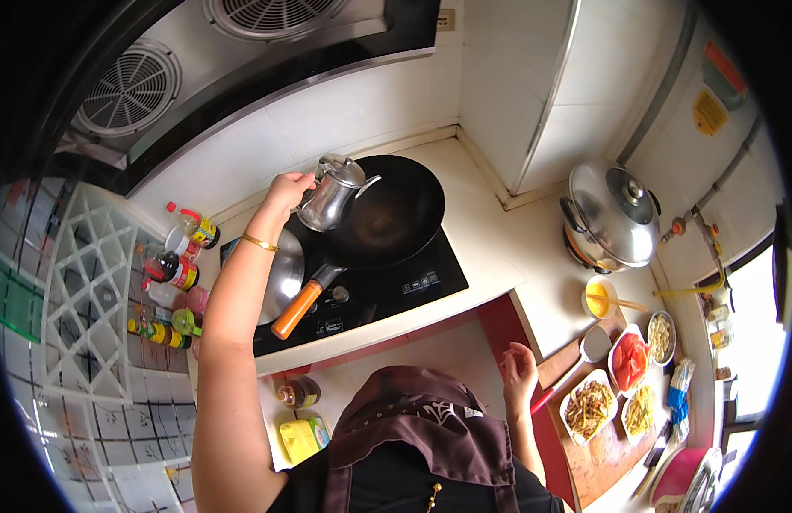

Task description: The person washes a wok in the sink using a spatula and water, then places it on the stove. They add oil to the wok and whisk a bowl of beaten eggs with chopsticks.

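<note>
My left hand [292, 190] grips the handle of a lidded stainless-steel oil pot [326, 199]. The pot is held over the left side of a black wok [396, 218], its spout facing right across the pan. The wok's inside looks dark, with a brownish patch in the middle. Its wooden handle [298, 310] sticks out toward me over the black cooktop [428, 269]. My right hand [521, 372] hangs by the counter edge, fingers loosely bent and holding nothing. Close to it is the red handle of a spatula [594, 346].
Left of the wok lies a metal lid [280, 276], with several seasoning bottles [184, 274] beyond. On the right are a lidded electric pot [614, 218], a bowl of beaten egg [599, 298] with chopsticks, and a cutting board [601, 471] bearing dishes of cut food. The range hood [287, 77] overhangs the back.
</note>
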`<act>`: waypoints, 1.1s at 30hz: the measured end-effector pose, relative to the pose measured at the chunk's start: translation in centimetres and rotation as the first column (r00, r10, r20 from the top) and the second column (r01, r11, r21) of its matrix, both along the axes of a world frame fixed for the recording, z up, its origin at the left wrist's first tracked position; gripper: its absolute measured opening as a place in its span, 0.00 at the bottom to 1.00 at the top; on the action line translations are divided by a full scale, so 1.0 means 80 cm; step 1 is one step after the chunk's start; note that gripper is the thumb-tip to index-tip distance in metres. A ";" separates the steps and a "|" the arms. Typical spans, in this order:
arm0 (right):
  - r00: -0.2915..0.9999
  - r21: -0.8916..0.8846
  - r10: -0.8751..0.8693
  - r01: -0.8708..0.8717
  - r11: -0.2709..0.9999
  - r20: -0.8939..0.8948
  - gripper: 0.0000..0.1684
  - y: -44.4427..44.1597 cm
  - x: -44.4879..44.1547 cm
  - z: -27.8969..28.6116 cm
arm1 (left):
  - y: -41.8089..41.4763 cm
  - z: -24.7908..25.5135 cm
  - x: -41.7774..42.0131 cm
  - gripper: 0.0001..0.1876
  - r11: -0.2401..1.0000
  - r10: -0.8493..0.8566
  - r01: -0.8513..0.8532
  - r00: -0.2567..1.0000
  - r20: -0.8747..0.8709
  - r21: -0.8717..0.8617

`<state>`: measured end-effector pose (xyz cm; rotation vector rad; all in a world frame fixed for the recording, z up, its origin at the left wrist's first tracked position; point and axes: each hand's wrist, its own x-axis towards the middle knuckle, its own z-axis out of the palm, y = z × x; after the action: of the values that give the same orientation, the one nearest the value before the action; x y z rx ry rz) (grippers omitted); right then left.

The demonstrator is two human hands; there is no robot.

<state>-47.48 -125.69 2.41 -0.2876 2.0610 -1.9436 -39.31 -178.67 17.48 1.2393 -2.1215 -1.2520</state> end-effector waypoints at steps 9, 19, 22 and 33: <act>0.999 0.007 -0.050 0.050 0.999 -0.015 0.12 -0.013 0.026 0.004 | 0.002 0.017 -0.020 0.15 0.986 -0.160 0.156 0.984 0.080 0.051; 0.998 -0.013 0.001 -0.002 1.000 -0.057 0.12 -0.041 0.026 -0.003 | 0.004 0.056 0.067 0.14 0.951 -0.308 0.305 0.936 0.172 0.042; 0.999 -0.002 0.034 -0.034 0.999 -0.038 0.12 -0.054 0.030 -0.005 | 0.000 0.067 0.101 0.14 0.951 -0.308 0.306 0.931 0.196 0.041; 0.994 0.009 0.098 -0.097 0.995 -0.046 0.13 -0.079 0.034 0.003 | -0.042 0.046 0.148 0.15 0.978 -0.127 0.152 0.976 0.176 -0.140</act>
<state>-44.78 -132.02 2.63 -0.4273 2.0413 -1.8889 -27.49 -182.01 21.17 1.1824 -2.4121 -1.0492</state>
